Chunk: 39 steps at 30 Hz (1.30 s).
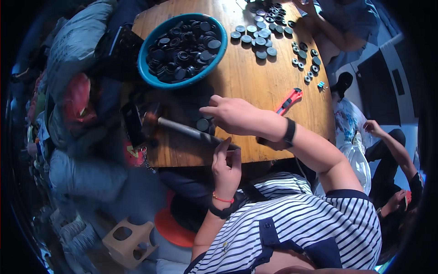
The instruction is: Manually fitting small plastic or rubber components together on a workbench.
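My left hand [226, 171], at the table's near edge, has its fingers and thumb closed about the dark grip end of a mallet. The mallet [182, 129] lies slanting to the left, with a metal shaft and a blurred amber-brown head. My right hand [239, 116] hovers above the shaft with fingers curled and pointing left; whatever they may hold is hidden. Just below those fingertips are small dark round discs [203, 124]. Beyond the hands, a teal basin [143, 68] is heaped with black round caps [182, 55].
More dark caps [260, 41] are spread over the far side of the wooden table [255, 84]. A red box cutter [290, 99] lies right of my right hand. A dark phone-like object [132, 119] is at the left edge. Other people sit right; a beige stool [130, 242] stands lower left.
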### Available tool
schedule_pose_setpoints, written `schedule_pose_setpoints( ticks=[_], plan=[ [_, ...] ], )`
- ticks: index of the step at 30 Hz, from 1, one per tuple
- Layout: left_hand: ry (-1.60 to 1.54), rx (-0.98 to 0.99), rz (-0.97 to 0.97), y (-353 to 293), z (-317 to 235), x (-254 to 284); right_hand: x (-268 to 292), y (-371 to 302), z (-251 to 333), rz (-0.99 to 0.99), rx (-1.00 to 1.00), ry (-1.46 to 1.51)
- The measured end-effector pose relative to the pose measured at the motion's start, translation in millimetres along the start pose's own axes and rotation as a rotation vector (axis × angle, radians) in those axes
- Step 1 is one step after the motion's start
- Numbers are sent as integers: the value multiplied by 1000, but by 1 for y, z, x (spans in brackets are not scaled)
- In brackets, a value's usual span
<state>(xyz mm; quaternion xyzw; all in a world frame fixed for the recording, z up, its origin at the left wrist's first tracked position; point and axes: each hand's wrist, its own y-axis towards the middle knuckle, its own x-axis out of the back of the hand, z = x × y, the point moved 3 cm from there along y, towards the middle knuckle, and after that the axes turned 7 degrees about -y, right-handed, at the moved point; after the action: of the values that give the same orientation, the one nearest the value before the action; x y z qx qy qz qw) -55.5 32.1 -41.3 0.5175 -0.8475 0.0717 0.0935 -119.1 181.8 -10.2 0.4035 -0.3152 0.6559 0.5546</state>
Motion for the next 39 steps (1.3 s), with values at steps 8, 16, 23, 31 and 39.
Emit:
schedule_pose_setpoints(
  ticks=[8, 16, 23, 31, 39],
  plan=[
    [-175, 112, 87, -6, 18, 18, -30, -1, -8, -117, 82, -172],
    [-456, 160, -11, -1, 7, 3, -12, -72, -8, -58, -292, 232],
    [-380, 155, 7, 0, 17, -8, -37, -99, -2, -178, -213, 98],
    [-411, 195, -69, -14, 7, 3, -25, -82, 4, -142, -61, 158],
    [-455, 17, 192, -32, -32, 6, 11, -148, 39, -294, -54, 735]
  ],
)
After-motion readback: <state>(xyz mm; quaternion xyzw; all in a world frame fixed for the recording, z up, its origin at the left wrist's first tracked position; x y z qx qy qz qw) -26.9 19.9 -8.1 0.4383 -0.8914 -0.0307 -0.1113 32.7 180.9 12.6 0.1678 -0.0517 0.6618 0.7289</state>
